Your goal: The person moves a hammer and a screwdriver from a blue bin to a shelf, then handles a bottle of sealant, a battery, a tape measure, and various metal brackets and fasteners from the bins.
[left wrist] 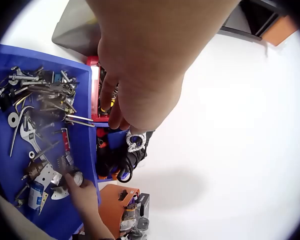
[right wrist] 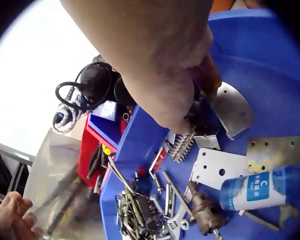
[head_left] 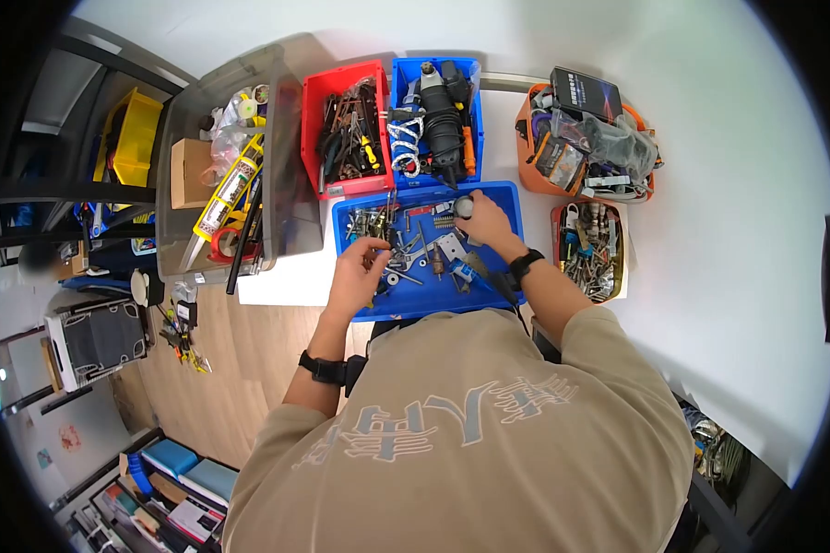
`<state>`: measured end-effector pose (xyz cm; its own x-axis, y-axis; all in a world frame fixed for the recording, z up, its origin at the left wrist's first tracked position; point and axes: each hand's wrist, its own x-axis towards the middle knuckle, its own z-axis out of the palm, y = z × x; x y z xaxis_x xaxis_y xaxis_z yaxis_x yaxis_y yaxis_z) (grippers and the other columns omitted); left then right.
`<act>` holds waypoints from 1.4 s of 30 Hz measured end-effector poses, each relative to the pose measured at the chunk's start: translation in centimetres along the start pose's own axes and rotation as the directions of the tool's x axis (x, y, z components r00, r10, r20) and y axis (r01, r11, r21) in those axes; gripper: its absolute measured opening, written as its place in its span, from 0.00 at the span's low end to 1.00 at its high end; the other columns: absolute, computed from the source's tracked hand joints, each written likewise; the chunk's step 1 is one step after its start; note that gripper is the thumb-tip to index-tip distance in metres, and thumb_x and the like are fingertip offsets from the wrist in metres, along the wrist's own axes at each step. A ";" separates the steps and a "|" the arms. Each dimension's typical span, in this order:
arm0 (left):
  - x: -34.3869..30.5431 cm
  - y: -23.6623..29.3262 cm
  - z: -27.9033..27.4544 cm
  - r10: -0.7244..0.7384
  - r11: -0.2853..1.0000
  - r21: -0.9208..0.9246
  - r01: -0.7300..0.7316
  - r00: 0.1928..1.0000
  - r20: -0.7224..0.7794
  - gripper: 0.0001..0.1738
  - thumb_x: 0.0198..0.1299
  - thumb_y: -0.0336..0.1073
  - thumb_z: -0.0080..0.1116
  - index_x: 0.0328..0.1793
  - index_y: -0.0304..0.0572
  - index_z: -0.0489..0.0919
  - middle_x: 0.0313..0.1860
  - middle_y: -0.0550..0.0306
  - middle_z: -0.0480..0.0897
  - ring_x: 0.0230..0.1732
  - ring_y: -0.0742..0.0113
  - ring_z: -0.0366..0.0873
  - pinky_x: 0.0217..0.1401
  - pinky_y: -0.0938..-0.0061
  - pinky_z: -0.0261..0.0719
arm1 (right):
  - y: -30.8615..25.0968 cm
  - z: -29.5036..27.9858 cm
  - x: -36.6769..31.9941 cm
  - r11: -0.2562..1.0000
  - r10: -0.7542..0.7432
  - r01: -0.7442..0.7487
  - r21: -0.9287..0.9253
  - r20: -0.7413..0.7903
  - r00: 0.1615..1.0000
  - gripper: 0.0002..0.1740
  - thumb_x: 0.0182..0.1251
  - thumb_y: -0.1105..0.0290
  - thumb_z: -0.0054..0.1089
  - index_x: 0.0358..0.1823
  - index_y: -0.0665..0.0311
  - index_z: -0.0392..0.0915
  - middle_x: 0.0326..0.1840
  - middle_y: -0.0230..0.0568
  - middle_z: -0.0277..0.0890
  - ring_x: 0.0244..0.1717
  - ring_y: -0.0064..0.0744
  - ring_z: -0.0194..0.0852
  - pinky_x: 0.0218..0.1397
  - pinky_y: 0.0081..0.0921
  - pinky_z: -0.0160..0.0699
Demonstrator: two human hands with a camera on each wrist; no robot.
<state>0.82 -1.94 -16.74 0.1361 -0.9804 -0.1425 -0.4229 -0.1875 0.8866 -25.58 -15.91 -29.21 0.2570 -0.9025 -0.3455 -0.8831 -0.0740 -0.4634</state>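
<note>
Over the far right part of the blue tray (head_left: 406,302), my right hand (head_left: 491,223) grips a round grey piece (head_left: 465,206); its pale round face (left wrist: 78,178) shows in the left wrist view. Beneath that hand lie a curved metal plate (right wrist: 233,111), a ridged metal strip (right wrist: 183,148) and a perforated white plate (right wrist: 221,169). My left hand (head_left: 352,276) hovers over the tray's left side with fingers loosely bent and nothing held. Near it are a heap of bolts and hex keys (left wrist: 42,92) and an adjustable wrench (left wrist: 28,134).
Behind the tray stand a red bin (head_left: 311,120) of hand tools and a blue bin (head_left: 398,83) with a power tool. An orange bin (head_left: 526,152) and a box of screws (head_left: 592,253) are at right. A grey translucent crate (head_left: 290,184) is at left.
</note>
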 end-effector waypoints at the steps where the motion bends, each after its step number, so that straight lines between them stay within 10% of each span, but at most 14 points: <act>1: 0.0 0.8 0.1 0.015 0.999 0.033 -0.017 0.998 0.068 0.10 0.67 0.30 0.66 0.52 0.37 0.83 0.38 0.55 0.86 0.38 0.70 0.83 0.38 0.75 0.80 | 0.2 -0.9 -0.5 1.000 -0.001 0.001 -0.002 -0.001 1.000 0.39 0.59 0.53 0.74 0.65 0.69 0.68 0.58 0.57 0.80 0.54 0.55 0.84 0.55 0.42 0.85; 4: 0.5 3.4 0.7 0.083 0.995 0.036 -0.092 0.979 0.184 0.14 0.65 0.30 0.67 0.56 0.38 0.82 0.43 0.55 0.86 0.41 0.67 0.84 0.41 0.73 0.80 | -0.4 -4.5 -3.1 0.883 -0.197 0.124 0.452 0.118 0.973 0.39 0.63 0.53 0.71 0.68 0.67 0.65 0.58 0.52 0.82 0.55 0.47 0.84 0.56 0.38 0.83; 6: 1.2 5.2 0.5 0.134 0.987 0.038 -0.154 0.942 0.308 0.22 0.63 0.32 0.70 0.62 0.40 0.78 0.57 0.50 0.82 0.51 0.58 0.86 0.49 0.67 0.84 | -2.5 -7.3 -6.1 0.426 -0.385 -0.020 0.904 0.202 0.901 0.34 0.73 0.53 0.64 0.70 0.66 0.63 0.67 0.54 0.76 0.59 0.45 0.83 0.58 0.40 0.81; 10: 2.0 9.7 0.0 0.360 0.929 -0.019 -0.370 0.889 0.283 0.30 0.58 0.35 0.76 0.65 0.42 0.77 0.61 0.50 0.81 0.59 0.55 0.83 0.56 0.66 0.83 | -7.2 -11.2 -11.2 0.066 -0.564 0.024 0.998 0.017 0.826 0.38 0.79 0.44 0.55 0.75 0.67 0.60 0.65 0.49 0.76 0.59 0.39 0.81 0.61 0.35 0.77; 13: 2.4 11.2 -0.6 0.558 0.827 -0.068 -0.558 0.798 0.228 0.41 0.46 0.33 0.84 0.67 0.44 0.75 0.66 0.48 0.79 0.65 0.53 0.79 0.58 0.62 0.80 | -8.5 -10.6 -12.3 0.233 -0.506 0.324 0.917 -0.170 0.846 0.40 0.78 0.43 0.56 0.77 0.67 0.61 0.62 0.42 0.77 0.56 0.30 0.78 0.59 0.30 0.77; 17: 1.6 10.7 -2.6 0.779 0.627 -0.176 -0.759 0.617 0.110 0.40 0.39 0.34 0.87 0.61 0.43 0.77 0.64 0.44 0.81 0.63 0.45 0.79 0.64 0.56 0.78 | -10.0 -9.8 -14.4 0.267 -0.486 0.160 0.950 -0.010 0.874 0.45 0.73 0.44 0.64 0.81 0.65 0.60 0.55 0.30 0.76 0.42 0.15 0.69 0.37 0.16 0.68; 23: -0.9 8.6 -11.6 0.717 0.694 -0.009 -0.719 0.693 -0.070 0.30 0.41 0.34 0.86 0.51 0.42 0.83 0.62 0.45 0.84 0.59 0.51 0.82 0.59 0.60 0.82 | -13.8 -7.9 -13.7 0.357 -0.513 0.132 0.925 0.076 0.855 0.37 0.75 0.52 0.64 0.78 0.62 0.65 0.55 0.38 0.79 0.46 0.22 0.76 0.42 0.20 0.74; 27: -1.5 5.0 -22.1 0.430 0.901 0.240 -0.361 0.816 -0.386 0.25 0.51 0.37 0.81 0.53 0.37 0.83 0.60 0.44 0.85 0.56 0.54 0.85 0.56 0.67 0.84 | -15.8 -6.3 -13.5 0.432 -0.494 0.098 0.896 0.144 0.858 0.27 0.79 0.60 0.60 0.74 0.63 0.71 0.55 0.40 0.80 0.51 0.28 0.79 0.56 0.27 0.79; 32: -0.3 -3.2 -31.8 0.332 0.803 0.596 -0.018 0.844 -0.421 0.23 0.52 0.38 0.80 0.52 0.38 0.85 0.60 0.48 0.86 0.54 0.52 0.86 0.55 0.63 0.84 | -18.5 -4.4 -13.4 0.585 -0.445 0.101 0.805 0.214 0.870 0.23 0.79 0.65 0.59 0.70 0.65 0.74 0.53 0.40 0.82 0.52 0.26 0.79 0.58 0.27 0.79; 42: 2.7 -9.9 -38.6 0.190 0.756 0.632 0.170 0.867 -0.461 0.18 0.59 0.41 0.73 0.49 0.35 0.87 0.51 0.41 0.88 0.51 0.42 0.86 0.55 0.58 0.83 | -20.6 -2.6 -12.8 0.657 -0.394 0.098 0.747 0.230 0.890 0.18 0.79 0.69 0.57 0.66 0.67 0.77 0.53 0.41 0.84 0.51 0.26 0.82 0.59 0.25 0.79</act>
<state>39.95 -0.39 -8.95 0.4503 -0.8579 0.2474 -0.8627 -0.3466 0.3682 -11.66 -3.93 -13.14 0.6671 -0.6764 -0.3122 -0.2614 0.1798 -0.9483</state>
